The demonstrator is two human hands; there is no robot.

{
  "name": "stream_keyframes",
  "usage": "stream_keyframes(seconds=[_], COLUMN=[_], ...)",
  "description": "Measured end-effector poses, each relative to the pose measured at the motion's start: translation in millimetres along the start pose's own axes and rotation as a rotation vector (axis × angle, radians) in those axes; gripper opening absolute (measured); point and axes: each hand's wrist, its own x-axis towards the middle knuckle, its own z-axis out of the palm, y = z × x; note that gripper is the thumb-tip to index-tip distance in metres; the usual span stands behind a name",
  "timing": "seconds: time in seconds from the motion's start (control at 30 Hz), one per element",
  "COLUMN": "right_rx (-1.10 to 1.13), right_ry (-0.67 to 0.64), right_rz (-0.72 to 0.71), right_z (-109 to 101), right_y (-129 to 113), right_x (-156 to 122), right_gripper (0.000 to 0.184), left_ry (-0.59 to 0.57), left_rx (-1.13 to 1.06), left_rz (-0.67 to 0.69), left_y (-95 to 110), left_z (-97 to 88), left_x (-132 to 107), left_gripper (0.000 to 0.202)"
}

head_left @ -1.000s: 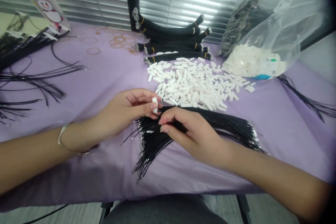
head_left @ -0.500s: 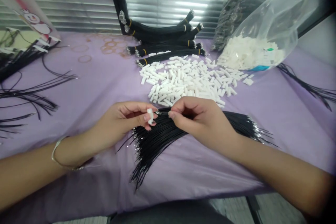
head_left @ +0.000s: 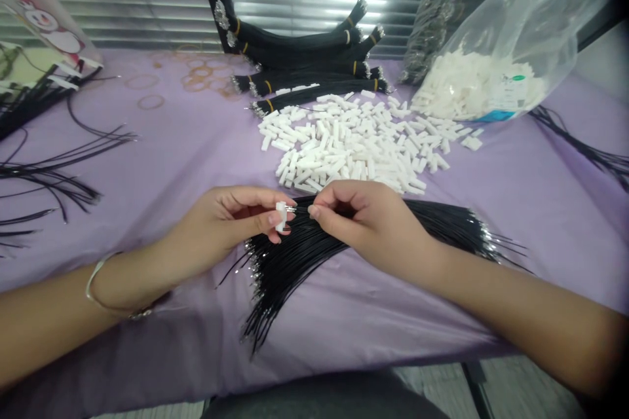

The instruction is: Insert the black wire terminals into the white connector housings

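Between thumb and fingers, my left hand point(head_left: 240, 213) pinches a small white plastic connector housing point(head_left: 280, 217). My right hand point(head_left: 366, 213) is closed on a thin black wire point(head_left: 301, 209) just behind its metal end. That silvery tip points left and meets the housing's right side; I cannot tell how far inside it reaches. Under both hands lies a spread bundle of black wires point(head_left: 289, 268) with metal terminals at its ends. Directly beyond my hands is a heap of white connector housings point(head_left: 354, 141).
Tied bundles of black wire point(head_left: 304, 46) are stacked at the back. A clear bag point(head_left: 472, 88) of white pieces stands back right. Loose black wires point(head_left: 49, 177) and a cup point(head_left: 49, 19) are at left. Rubber bands point(head_left: 201, 75) lie on the purple cloth point(head_left: 187, 137).
My right hand has moved slightly left, bringing the wire's metal tip up to the white housing. The view has shifted a little.
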Motion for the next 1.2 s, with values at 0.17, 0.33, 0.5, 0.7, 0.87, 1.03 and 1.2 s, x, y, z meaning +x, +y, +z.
stream_keyframes(seconds=[0.17, 0.33, 0.5, 0.7, 0.87, 1.03, 1.2], right_rx=[0.036, 0.049, 0.046, 0.052, 0.068, 0.078, 0.083], right_ry=[-0.01, -0.005, -0.008, -0.008, -0.006, -0.005, -0.002], right_rz=[0.026, 0.016, 0.013, 0.04, 0.046, 0.066, 0.086], right_z=[-0.4, 0.5, 1.9, 2.1, 1.2, 1.0, 0.8], right_y=[0.1, 0.1, 0.3, 0.3, 0.0, -1.5, -2.2], right_x=[0.0, 0.9, 0.9, 1.2, 0.0, 0.8, 0.4], right_gripper=[0.017, 0.015, 0.016, 0.015, 0.014, 0.013, 0.013], left_ry=[0.003, -0.003, 0.0, -0.017, -0.014, 0.004, -0.013], left_rx=[0.001, 0.01, 0.004, 0.002, 0.014, 0.028, 0.044], left_rz=[-0.014, -0.04, -0.045, -0.021, -0.008, -0.011, 0.001], left_y=[1.1, 0.3, 1.2, 2.8, 2.1, 3.2, 3.7], left_z=[0.8, -0.4, -0.4, 0.5, 0.4, 2.5, 2.3], left_x=[1.8, 2.6, 1.4, 1.9, 3.0, 3.6, 2.4], left_gripper=[0.011, 0.012, 0.012, 0.01, 0.009, 0.008, 0.008])
